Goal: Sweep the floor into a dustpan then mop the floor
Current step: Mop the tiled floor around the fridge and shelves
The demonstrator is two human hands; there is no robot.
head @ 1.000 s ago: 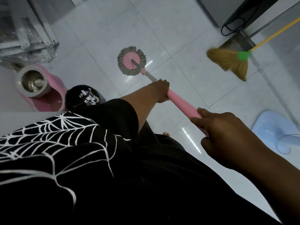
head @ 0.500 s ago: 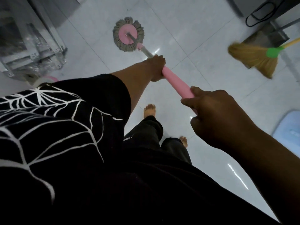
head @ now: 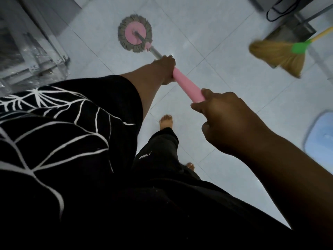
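A round mop head (head: 134, 33), pink disc ringed with grey strands, lies flat on the pale tiled floor (head: 207, 29) ahead of me. Its pink handle (head: 186, 86) slants back toward me. My left hand (head: 164, 66) grips the handle lower down, where pink meets the metal shaft. My right hand (head: 228, 121) is closed around the handle's upper end. A straw broom (head: 277, 55) with a green collar and yellow stick leans at the right, off the floor's centre.
A light blue stool or mat (head: 320, 134) sits at the right edge. A metal-framed rack wrapped in plastic (head: 30, 51) stands at the left. Black cables (head: 281, 9) hang by dark furniture at top right. My bare feet (head: 166, 120) stand on the tiles.
The view has shifted forward: the pink bucket and dark bin at the left have dropped out of sight. The mop head lies farther ahead, and my feet have come into view.
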